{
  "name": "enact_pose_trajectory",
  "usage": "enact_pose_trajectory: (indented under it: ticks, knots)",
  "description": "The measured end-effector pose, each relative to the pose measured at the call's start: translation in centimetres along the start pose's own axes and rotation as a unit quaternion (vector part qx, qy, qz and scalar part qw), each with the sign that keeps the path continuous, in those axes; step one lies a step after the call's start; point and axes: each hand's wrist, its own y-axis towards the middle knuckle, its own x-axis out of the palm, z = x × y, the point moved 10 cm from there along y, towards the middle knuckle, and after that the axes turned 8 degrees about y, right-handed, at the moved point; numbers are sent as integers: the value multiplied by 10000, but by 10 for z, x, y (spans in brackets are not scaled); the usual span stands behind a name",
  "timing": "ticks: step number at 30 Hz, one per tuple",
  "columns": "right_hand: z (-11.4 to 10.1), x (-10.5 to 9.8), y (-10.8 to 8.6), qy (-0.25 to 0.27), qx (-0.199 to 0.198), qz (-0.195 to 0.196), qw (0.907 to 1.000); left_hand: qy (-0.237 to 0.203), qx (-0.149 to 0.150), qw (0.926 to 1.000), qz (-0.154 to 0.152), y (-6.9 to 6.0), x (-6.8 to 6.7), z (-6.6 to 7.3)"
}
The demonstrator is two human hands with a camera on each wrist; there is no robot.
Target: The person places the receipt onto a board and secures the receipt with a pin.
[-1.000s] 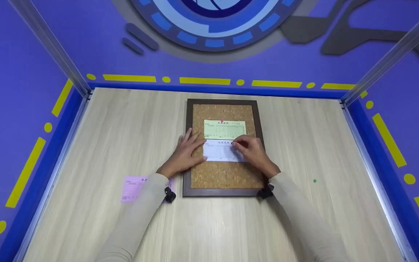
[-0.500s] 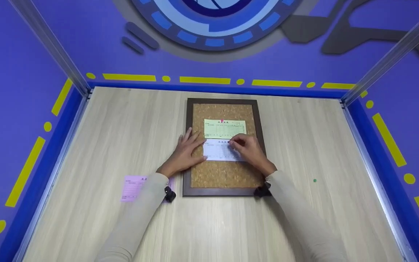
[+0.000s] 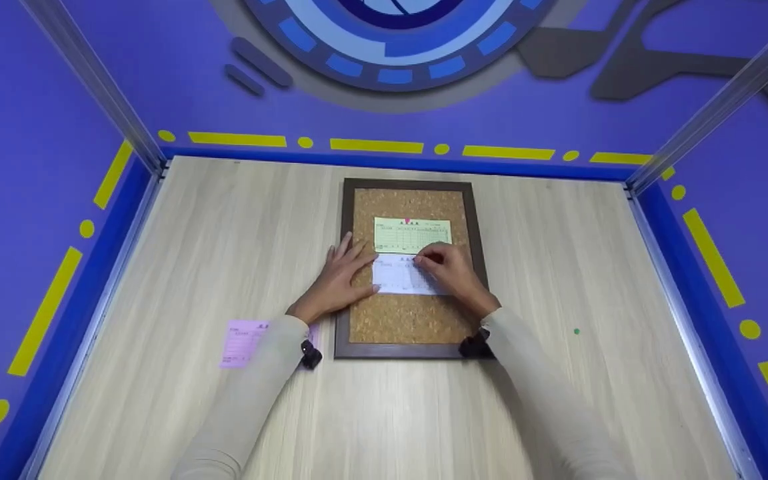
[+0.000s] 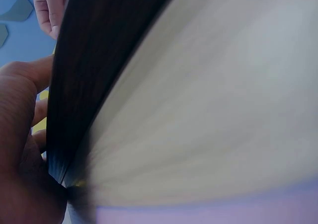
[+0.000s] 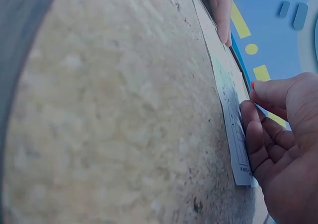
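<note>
A cork board (image 3: 397, 319) with a dark frame lies on the table. A pale green slip (image 3: 394, 237) is fixed to it by a pink pin (image 3: 407, 221). Just below lies a white slip (image 3: 394, 279). My left hand (image 3: 339, 279) rests spread on the board's left side, thumb and forefinger touching the white slip's left edge. My right hand (image 3: 454, 270) is over that slip's upper part, its thumb and forefinger together. A small red pushpin (image 5: 252, 85) shows at those fingertips in the right wrist view, mostly hidden. The pin's point cannot be seen.
A pink slip (image 3: 244, 343) lies on the table left of the board, partly under the left sleeve. A small green pin or dot (image 3: 577, 331) lies to the right. Blue walls (image 3: 357, 123) enclose the table's back and sides.
My right hand has moved slightly left along the white slip's top edge, toward its middle, fingertips still pinched. The left hand has kept its place on the board.
</note>
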Motion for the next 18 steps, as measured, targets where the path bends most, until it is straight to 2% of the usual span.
enact_pose_trajectory:
  ticks: [18]
  knots:
    - [0,2,9,-508,59,22,9987,76,19,10000,20,1,-1,0]
